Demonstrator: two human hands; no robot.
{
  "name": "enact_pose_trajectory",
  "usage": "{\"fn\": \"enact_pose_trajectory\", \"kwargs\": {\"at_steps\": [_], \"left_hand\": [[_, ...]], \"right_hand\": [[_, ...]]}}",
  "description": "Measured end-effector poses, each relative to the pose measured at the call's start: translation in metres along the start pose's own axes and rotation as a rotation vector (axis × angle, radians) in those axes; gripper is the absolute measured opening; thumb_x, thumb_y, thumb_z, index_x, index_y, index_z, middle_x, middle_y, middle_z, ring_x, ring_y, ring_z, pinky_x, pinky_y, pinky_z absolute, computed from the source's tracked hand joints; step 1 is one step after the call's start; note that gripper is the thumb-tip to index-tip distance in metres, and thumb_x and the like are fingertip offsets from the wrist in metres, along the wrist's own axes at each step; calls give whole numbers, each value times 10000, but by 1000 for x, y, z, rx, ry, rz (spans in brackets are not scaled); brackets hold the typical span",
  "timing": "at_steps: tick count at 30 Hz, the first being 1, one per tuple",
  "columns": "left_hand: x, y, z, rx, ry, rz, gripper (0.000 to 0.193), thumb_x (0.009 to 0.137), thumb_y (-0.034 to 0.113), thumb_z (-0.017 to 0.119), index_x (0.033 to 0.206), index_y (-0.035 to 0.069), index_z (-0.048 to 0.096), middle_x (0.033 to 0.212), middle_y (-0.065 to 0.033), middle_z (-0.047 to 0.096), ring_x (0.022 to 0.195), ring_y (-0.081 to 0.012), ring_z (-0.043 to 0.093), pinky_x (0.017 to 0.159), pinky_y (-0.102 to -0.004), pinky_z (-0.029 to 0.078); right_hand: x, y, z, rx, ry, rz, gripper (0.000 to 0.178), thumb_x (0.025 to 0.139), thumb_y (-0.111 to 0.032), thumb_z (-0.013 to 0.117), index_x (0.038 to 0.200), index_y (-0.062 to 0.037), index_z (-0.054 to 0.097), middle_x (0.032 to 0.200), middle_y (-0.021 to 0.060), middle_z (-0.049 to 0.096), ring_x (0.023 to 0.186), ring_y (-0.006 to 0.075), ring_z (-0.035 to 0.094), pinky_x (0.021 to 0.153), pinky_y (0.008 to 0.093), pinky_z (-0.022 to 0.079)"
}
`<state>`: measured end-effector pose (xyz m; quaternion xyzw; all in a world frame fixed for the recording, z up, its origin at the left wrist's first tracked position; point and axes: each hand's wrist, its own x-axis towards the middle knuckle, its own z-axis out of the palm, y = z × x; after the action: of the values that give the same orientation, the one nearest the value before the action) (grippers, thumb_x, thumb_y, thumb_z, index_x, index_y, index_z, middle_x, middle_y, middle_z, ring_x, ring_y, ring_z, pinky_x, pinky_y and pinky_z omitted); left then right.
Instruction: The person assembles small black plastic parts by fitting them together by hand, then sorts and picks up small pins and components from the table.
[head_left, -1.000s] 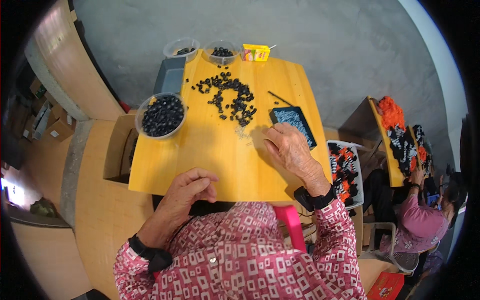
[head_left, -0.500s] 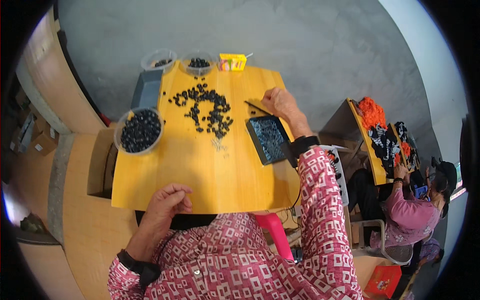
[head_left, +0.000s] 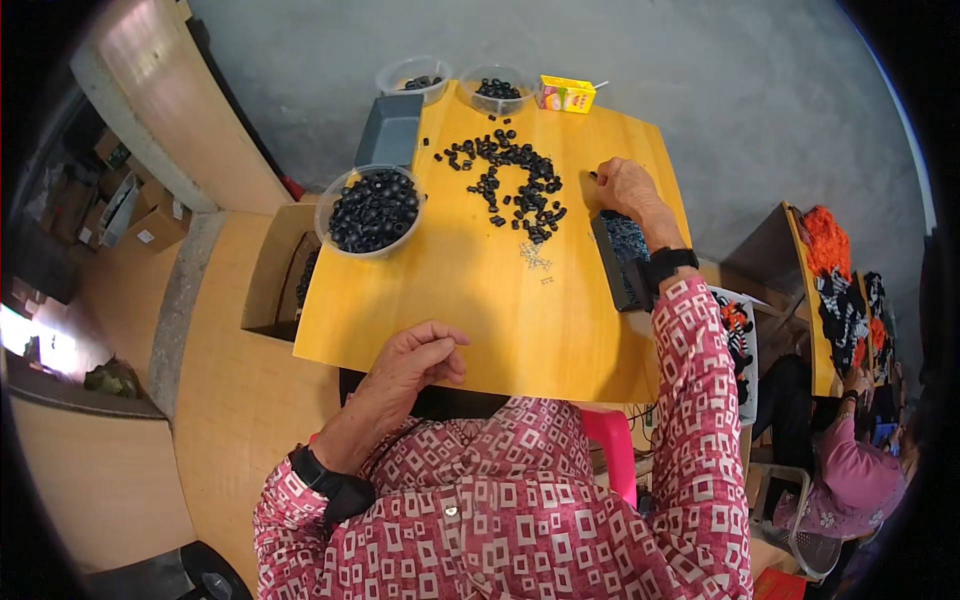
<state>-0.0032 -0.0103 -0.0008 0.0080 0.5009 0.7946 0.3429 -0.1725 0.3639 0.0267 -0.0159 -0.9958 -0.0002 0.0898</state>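
Observation:
My left hand [head_left: 420, 358] is at the table's front edge, loosely closed with the thumb against the curled fingers; nothing shows in it. At the table's right side, my right hand [head_left: 628, 190] is closed just beyond a black tray [head_left: 628, 292] of small blue-grey pieces. The end of a thin black stick [head_left: 594, 174] shows beside its fingertips; the rest is covered, so I cannot tell whether it is gripped. Loose black beads [head_left: 515, 160] are scattered across the middle. Nearer me lie small pale, shiny bits [head_left: 535, 258]. A clear tub [head_left: 323, 218] full of black beads stands at the left edge.
At the back are two clear bowls [head_left: 478, 108] [head_left: 432, 92] with black beads and a yellow drink carton [head_left: 566, 95]. A grey tray [head_left: 388, 135] juts past the left edge. Another person [head_left: 860, 465] sits at the right by a table of orange and black cloth [head_left: 828, 240].
The view has shifted, moving the table right and slightly up in the picture. My right hand has come down and left over the black stick. My left hand stays curled near the front edge.

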Motion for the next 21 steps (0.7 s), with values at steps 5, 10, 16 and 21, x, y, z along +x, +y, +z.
{"fn": "enact_pose_trajectory", "kwargs": {"at_steps": [5,10,16,21], "left_hand": [[-5,-3,0,15,5,0,148,956,170,564,1018,60,641,793,-19,643,727,-97,626,706,-229,518],[0,-6,-3,10,-19,9,155,963,172,554,1030,60,638,794,-21,643,729,-100,627,705,-230,516],[-6,-5,-6,-7,-1,17,166,966,173,548,1039,50,633,797,-21,638,745,-100,625,710,-228,512],[-3,-7,-8,14,-33,19,169,968,173,546,1038,47,635,805,-19,637,743,-97,618,706,-226,506]], "right_hand": [[-11,-64,-33,207,103,-138,193,799,-186,579,893,-77,708,824,193,676,794,362,662,761,434,531],[-2,-107,-27,674,150,-138,175,816,-174,591,870,-45,695,730,160,676,680,271,669,670,369,537],[2,-105,-25,1234,-71,125,74,859,-106,626,838,-41,655,742,2,633,629,77,605,566,213,481],[4,-81,-19,987,-6,79,77,813,-70,642,810,5,660,703,38,648,601,119,621,582,262,511]]}}
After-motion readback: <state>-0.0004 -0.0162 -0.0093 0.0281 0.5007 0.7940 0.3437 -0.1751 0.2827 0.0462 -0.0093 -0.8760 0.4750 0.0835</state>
